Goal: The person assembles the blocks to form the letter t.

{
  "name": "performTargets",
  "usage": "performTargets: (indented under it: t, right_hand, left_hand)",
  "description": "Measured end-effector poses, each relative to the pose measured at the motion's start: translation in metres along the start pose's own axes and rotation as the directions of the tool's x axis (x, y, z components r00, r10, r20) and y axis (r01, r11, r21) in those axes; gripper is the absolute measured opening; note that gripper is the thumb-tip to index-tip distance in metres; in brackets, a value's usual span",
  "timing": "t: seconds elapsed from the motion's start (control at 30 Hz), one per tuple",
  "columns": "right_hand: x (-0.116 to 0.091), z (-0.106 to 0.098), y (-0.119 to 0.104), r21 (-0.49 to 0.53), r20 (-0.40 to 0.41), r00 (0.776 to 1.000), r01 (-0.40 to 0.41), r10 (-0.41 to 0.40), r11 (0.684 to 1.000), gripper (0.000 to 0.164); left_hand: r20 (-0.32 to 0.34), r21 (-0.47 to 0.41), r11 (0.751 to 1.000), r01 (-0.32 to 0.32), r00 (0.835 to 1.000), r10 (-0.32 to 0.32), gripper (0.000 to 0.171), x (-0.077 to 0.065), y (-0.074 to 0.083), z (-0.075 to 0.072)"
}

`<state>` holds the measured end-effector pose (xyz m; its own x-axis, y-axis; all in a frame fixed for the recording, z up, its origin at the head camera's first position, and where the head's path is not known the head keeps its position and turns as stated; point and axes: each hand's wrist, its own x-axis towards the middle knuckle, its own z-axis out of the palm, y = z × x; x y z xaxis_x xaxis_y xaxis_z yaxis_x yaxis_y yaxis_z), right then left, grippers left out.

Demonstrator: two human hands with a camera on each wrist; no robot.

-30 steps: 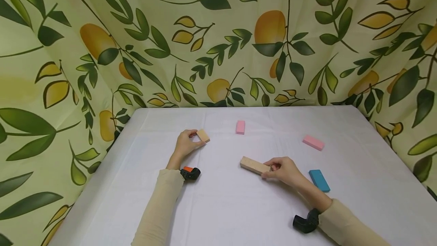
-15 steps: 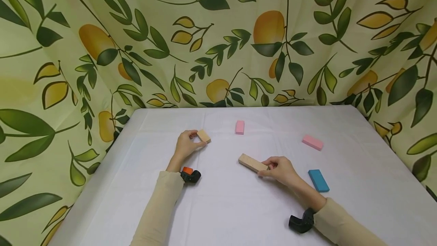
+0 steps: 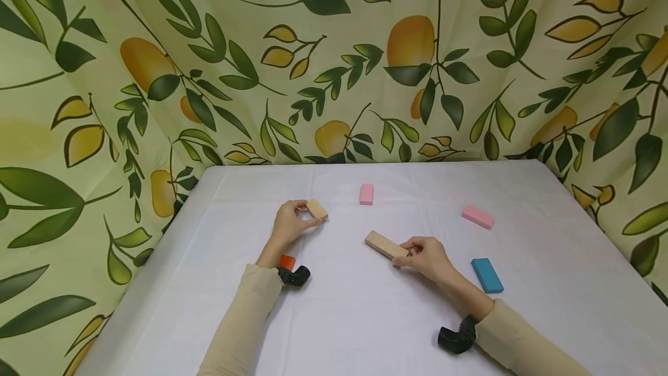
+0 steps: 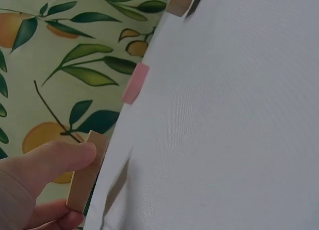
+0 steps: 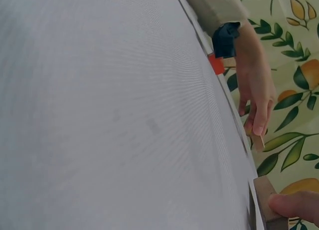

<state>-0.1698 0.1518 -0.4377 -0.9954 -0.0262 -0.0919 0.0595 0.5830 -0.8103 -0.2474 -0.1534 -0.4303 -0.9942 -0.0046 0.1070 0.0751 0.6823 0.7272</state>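
My left hand [image 3: 289, 225] pinches a short pale wooden block [image 3: 316, 209] between thumb and fingers, left of the table's middle. The left wrist view shows the thumb [image 4: 75, 157] lying on one face of this block [image 4: 84, 182]. Farther right and nearer, my right hand [image 3: 428, 259] grips the near end of a longer wooden block [image 3: 385, 244], whose far end points up and left. The right wrist view has the right thumb [image 5: 294, 205] against the long block [image 5: 266, 197]. A gap separates the two wooden blocks.
One pink block [image 3: 367, 194] lies at the back middle, another pink block [image 3: 477, 217] at the right. A blue block [image 3: 487, 275] sits beside my right forearm. An orange block [image 3: 287, 262] is partly hidden by my left wrist. Patterned cloth [image 3: 334, 62] hangs behind the white table [image 3: 355, 318].
My left hand has moved slightly right with the short block. My right hand has shifted a little left and away with the long block. The other blocks have stayed put.
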Motion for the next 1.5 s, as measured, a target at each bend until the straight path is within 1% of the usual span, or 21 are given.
performTargets:
  t: [0.23, 0.47, 0.63, 0.8, 1.0, 1.1, 1.2, 1.33, 1.43, 1.5]
  right_hand:
    - [0.001, 0.002, -0.001, -0.005, -0.017, 1.000, -0.012, 0.012, 1.000, 0.033]
    - [0.001, 0.004, -0.002, -0.009, -0.031, 1.000, -0.004, 0.004, 1.000, 0.031]
    - [0.001, 0.006, -0.001, -0.032, -0.015, 1.000, -0.006, 0.005, 0.999, 0.032]
    - [0.000, 0.007, -0.003, -0.069, 0.001, 1.000, -0.014, 0.014, 0.998, 0.034]
    - [-0.002, 0.007, -0.005, -0.156, 0.014, 1.000, 0.002, 0.000, 0.988, 0.040]
    - [-0.002, 0.007, -0.006, -0.176, 0.023, 1.000, 0.012, -0.008, 0.984, 0.042]
    - [0.000, 0.006, -0.005, -0.178, 0.042, 0.999, 0.022, -0.015, 0.984, 0.044]
    - [0.003, 0.002, -0.004, -0.146, 0.089, 0.996, 0.045, -0.033, 0.988, 0.046]
    - [0.007, -0.002, -0.001, -0.113, 0.138, 0.988, 0.092, -0.076, 0.989, 0.045]
    - [0.010, -0.006, 0.001, -0.092, 0.172, 0.978, 0.133, -0.116, 0.987, 0.044]
  left_hand:
    - [0.013, -0.010, 0.999, -0.031, 0.999, 0.031, 0.062, -0.006, 0.007, 0.002]
    - [0.027, -0.004, 0.998, -0.059, 0.998, 0.059, 0.061, -0.010, 0.014, 0.005]
    - [0.035, 0.005, 0.998, -0.066, 0.997, 0.066, 0.061, -0.012, 0.016, 0.008]
    - [0.042, 0.003, 0.997, -0.077, 0.996, 0.077, 0.060, -0.014, 0.018, 0.009]
    - [0.046, -0.005, 0.995, -0.096, 0.994, 0.097, 0.059, -0.014, 0.020, 0.011]
    - [0.046, -0.002, 0.994, -0.108, 0.993, 0.108, 0.059, -0.015, 0.020, 0.013]
    - [0.048, -0.008, 0.995, -0.103, 0.993, 0.104, 0.059, -0.016, 0.020, 0.015]
    - [0.049, -0.016, 0.996, -0.082, 0.995, 0.083, 0.060, -0.017, 0.020, 0.018]
    - [0.044, -0.009, 0.998, -0.069, 0.997, 0.069, 0.061, -0.018, 0.020, 0.021]
    - [0.043, -0.012, 0.998, -0.058, 0.997, 0.058, 0.060, -0.019, 0.020, 0.022]
